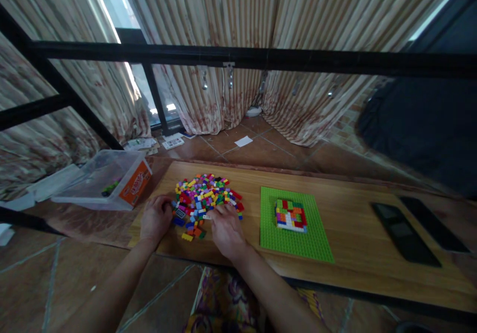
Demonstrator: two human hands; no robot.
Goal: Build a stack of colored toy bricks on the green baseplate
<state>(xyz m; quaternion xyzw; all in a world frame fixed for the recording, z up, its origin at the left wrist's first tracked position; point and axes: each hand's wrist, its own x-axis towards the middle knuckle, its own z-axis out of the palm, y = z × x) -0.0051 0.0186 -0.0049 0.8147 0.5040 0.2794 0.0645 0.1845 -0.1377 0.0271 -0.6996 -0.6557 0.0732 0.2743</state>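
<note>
A loose heap of colourful toy building bricks [203, 194] lies on the left part of the wooden board. At the heap's left edge my left hand [157, 216] rests with its fingers curled closed; whatever they hold is hidden. My right hand [226, 228] reaches onto the heap's near right side, fingers bent and close together. Beside its thumb lies a small whitish brick [207, 217]; I cannot tell whether the fingers grip it. To the right is a green baseplate [272, 243], bearing a low, multicoloured block of joined bricks [290, 215].
A clear plastic box [85, 194] with an orange label stands left of the wooden board [354, 233]. Two dark flat slabs [406, 233] lie at the right end. Black metal bars [238, 57] cross in front of the curtains [208, 15]. Papers [243, 141] lie on the tiled floor.
</note>
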